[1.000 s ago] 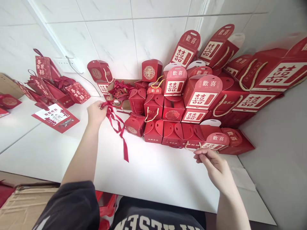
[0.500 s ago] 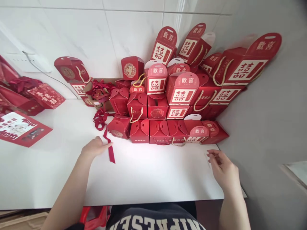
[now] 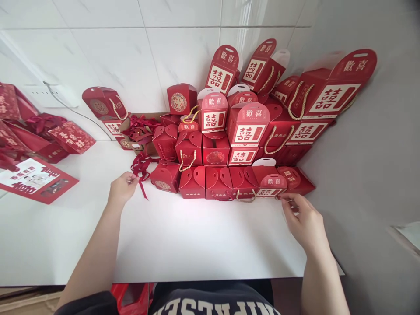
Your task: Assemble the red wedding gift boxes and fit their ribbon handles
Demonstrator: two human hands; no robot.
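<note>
My left hand (image 3: 123, 189) pinches a dark red ribbon (image 3: 141, 165) between thumb and finger. The ribbon lies in a loose heap in front of a cardboard carton (image 3: 125, 125), and one short tail hangs toward me. My right hand (image 3: 303, 216) has its thumb and fingertips closed by the lower right corner of a small red gift box (image 3: 274, 180) at the end of the front row. Whether those fingertips touch the box or hold something small, I cannot make out.
Stacked red gift boxes (image 3: 250, 123) with rope handles stand against the tiled wall. More red ribbons fill the carton. On the left, several red bags and boxes (image 3: 72, 137) sit behind a flat printed red box (image 3: 62, 183). A grey wall (image 3: 370, 175) bounds the white table (image 3: 210, 240) at right.
My left hand has moved slightly away from me with the ribbon, whose tail is pulled back from the table's middle. My right hand has moved forward to the end box.
</note>
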